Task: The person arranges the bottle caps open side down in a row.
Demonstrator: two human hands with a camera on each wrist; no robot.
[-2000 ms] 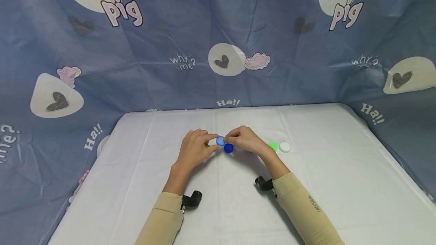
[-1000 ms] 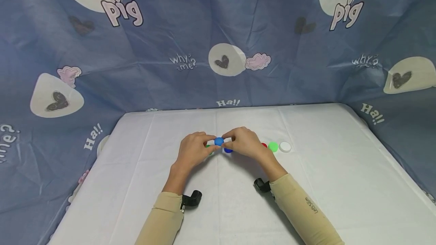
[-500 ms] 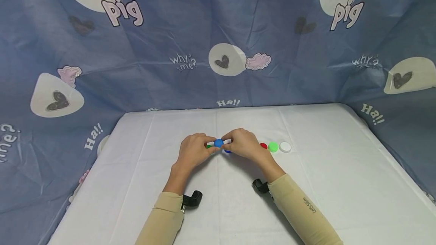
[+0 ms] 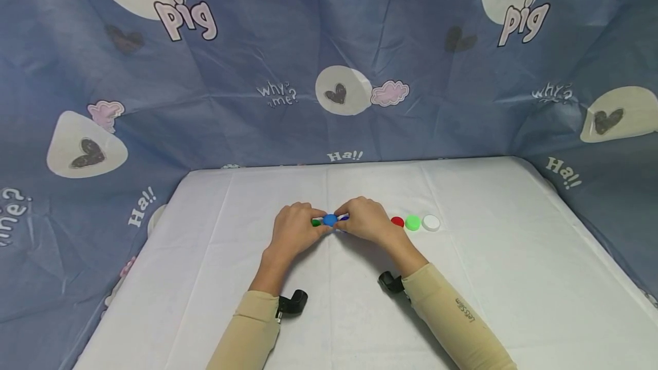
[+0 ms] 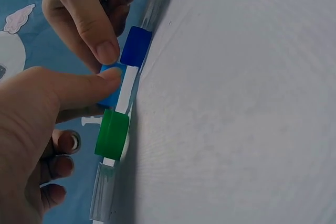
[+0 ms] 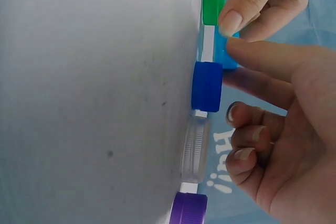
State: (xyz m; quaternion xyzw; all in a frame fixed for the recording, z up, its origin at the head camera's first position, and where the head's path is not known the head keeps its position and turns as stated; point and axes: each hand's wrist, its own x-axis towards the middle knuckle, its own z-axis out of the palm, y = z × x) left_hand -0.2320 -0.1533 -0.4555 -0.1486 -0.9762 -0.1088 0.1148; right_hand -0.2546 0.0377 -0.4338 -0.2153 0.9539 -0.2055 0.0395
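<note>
Thumb and finger of my left hand (image 4: 297, 226) pinch a light blue bottle cap (image 4: 330, 220) from one side. My right hand (image 4: 366, 220) pinches the same cap from the other side. It sits low, between a green cap (image 5: 112, 135) and a dark blue cap (image 5: 136, 46). Whether it touches the tablecloth is hard to tell. Beyond the dark blue cap, in the right wrist view, stand a clear cap (image 6: 195, 149) and a purple cap (image 6: 189, 208). Another clear cap (image 5: 103, 190) lies past the green one. The right hand's other fingers (image 6: 254, 137) curl loosely.
To the right of the hands, a red cap (image 4: 397, 221), a light green cap (image 4: 413, 222) and a white cap (image 4: 430, 222) continue the line. A white cloth (image 4: 493, 290) covers the table, with a printed blue curtain (image 4: 267, 44) behind.
The light blue cap has come nearer to the table's front and turned its outer face upward. My right hand has taken hold beside the left, and the red cap has come into sight.
</note>
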